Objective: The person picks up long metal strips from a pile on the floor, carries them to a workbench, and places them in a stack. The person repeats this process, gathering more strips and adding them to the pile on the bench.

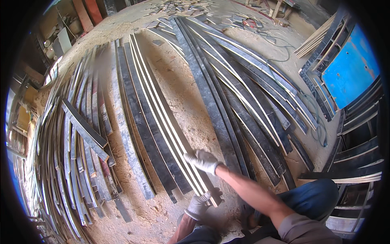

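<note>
A bundle of long plywood strips (153, 101) with dark faces and pale edges runs away from me, standing on edge side by side. My left hand (198, 205), in a light work glove, is closed around the near end of this bundle. Farther up, my right hand (203, 161), gloved the same way, lies across the bundle's right side with its fingers bent over the top edges. Its fingertips are partly hidden. Just left of the bundle, wide dark strips (142, 110) lie flat on the dusty floor.
A dense pile of strips (77, 150) spreads on the left, one short piece (85, 130) lying across it. More long dark boards (211, 93) fan out at right. Beyond them are a green cable (321, 126), a blue panel (351, 67) and scattered offcuts (183, 7) at the back.
</note>
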{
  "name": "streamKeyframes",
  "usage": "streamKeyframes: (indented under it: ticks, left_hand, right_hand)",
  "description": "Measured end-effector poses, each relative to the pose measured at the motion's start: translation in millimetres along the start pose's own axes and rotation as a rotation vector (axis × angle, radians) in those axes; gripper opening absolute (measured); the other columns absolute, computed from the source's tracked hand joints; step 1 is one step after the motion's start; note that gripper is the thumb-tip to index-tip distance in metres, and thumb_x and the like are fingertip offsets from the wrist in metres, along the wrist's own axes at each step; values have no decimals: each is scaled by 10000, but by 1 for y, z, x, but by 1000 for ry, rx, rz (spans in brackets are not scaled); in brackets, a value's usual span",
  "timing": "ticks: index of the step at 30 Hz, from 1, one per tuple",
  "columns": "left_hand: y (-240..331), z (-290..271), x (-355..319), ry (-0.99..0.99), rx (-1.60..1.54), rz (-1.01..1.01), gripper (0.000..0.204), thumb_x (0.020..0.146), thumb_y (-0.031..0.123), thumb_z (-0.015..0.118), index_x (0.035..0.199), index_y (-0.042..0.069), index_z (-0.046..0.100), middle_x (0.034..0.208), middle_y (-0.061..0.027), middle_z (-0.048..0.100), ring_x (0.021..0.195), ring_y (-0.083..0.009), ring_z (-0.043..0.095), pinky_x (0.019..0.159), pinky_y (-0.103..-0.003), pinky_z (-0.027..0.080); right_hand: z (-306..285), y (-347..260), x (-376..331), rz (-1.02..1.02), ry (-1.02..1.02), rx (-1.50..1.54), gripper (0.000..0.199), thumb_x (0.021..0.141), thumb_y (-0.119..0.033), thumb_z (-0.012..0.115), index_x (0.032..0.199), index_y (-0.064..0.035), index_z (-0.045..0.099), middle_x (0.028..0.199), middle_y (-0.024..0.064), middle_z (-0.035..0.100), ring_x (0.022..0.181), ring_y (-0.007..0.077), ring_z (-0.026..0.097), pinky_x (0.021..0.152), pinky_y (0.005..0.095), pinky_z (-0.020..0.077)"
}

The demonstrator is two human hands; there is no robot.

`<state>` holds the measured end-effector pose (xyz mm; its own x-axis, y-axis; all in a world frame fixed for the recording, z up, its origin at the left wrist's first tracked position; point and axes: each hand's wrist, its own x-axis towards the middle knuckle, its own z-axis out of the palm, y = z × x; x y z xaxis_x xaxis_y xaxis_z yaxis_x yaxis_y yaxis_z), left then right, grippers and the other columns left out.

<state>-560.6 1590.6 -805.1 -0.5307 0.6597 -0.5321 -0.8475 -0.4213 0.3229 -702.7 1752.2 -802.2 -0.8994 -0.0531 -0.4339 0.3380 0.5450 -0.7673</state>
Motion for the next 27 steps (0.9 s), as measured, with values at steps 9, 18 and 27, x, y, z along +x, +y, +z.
streamKeyframes:
  ticks: [9,18,27]
  left_hand:
    - [0,-14,5,-136,-20,-21,709,884,338,818,1406,-66,559,1332,-244,664,1240,-385,651,1116,-551,494]
    - [-3,-19,4,-38,-69,-38,753,880,340,821,1423,-92,529,1359,-256,645,1270,-390,632,1119,-548,492]
    - [-4,-19,2,-13,-88,-35,734,877,304,824,1417,-93,526,1352,-246,649,1277,-397,621,1104,-587,498]
  right_hand:
    - [-32,48,-18,588,285,-929,1322,809,-709,733,1618,91,61,1593,406,274,1472,539,318,1144,672,341]
    - [-54,106,-8,304,392,-799,506,780,-187,726,1212,2,543,1101,177,593,1009,304,625,807,427,537]
    - [-83,101,-2,143,411,-298,445,687,-132,839,1063,5,646,1046,209,738,1009,360,724,891,425,577]
